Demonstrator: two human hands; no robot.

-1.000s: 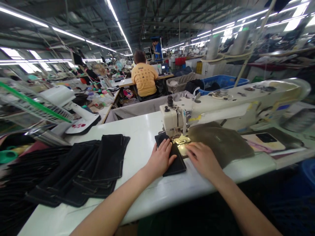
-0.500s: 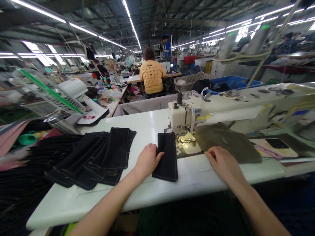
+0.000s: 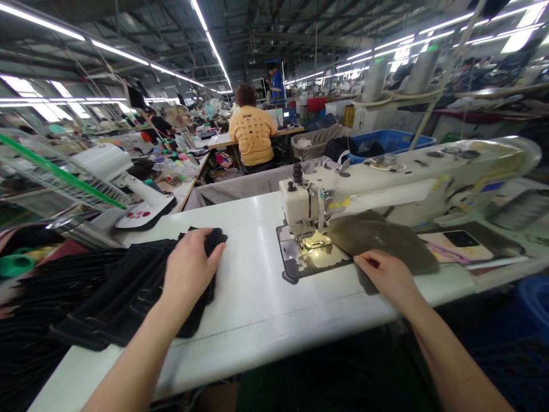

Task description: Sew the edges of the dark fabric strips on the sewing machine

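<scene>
Hall: you sit in a wide garment workshop under long strip lights, with rows of workbenches stretching away ahead of you.

Co-workers: a seated person in a yellow printed shirt (image 3: 253,134) has their back to you beyond your table, and a person in a blue top (image 3: 277,86) stands farther off.

Table: your white sewing table (image 3: 253,229) runs across in front of you, and the things below all sit on it.

Machine: an industrial sewing machine (image 3: 300,209) stands toward the back edge, right of the table's middle, its long arm reaching right. Nothing lies under its presser foot (image 3: 315,243), and the bare metal needle plate (image 3: 313,257) shines below it.

Black stack: overlapping black denim pieces (image 3: 128,292) lie at the table's left end, spilling past its left edge toward a larger heap of black fabric (image 3: 26,326).

Olive cloth: a soft olive-grey fabric piece (image 3: 386,240) lies just right of the machine, close to the front edge.

Left hand: your left hand (image 3: 191,269) rests palm down on the black stack, fingers extended; it isn't clenched.

Right hand: your right hand (image 3: 386,277) lies open on the olive cloth's near edge, pressing lightly, with no visible pinch.
</scene>
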